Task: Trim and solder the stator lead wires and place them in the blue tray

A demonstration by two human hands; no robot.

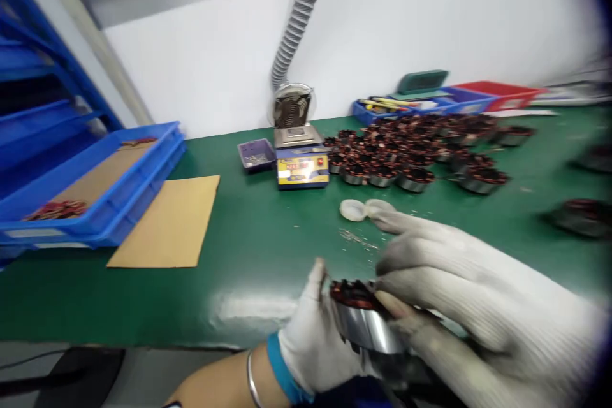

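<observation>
A motor stator [367,326], a silvery metal ring with copper windings and black insulation, is held tilted over the front edge of the bench. My left hand [318,345], in a white glove with a blue cuff, grips it from the left and below, thumb up beside the rim. On the right, my gloved right hand [444,296] has its bare thumb tip and curled fingers closed at the stator's upper rim. Its index finger stretches forward, near a small white two-part dish [354,210]. Whether a wire end is pinched there is hidden.
Many stators [382,153] crowd the green bench [248,229] behind my hands. A yellow-fronted device [303,170] and a purple tray [257,156] stand at the back. Blue crates [157,150] and a cardboard sheet [167,223] lie left. Wire clippings [358,239] are scattered centrally.
</observation>
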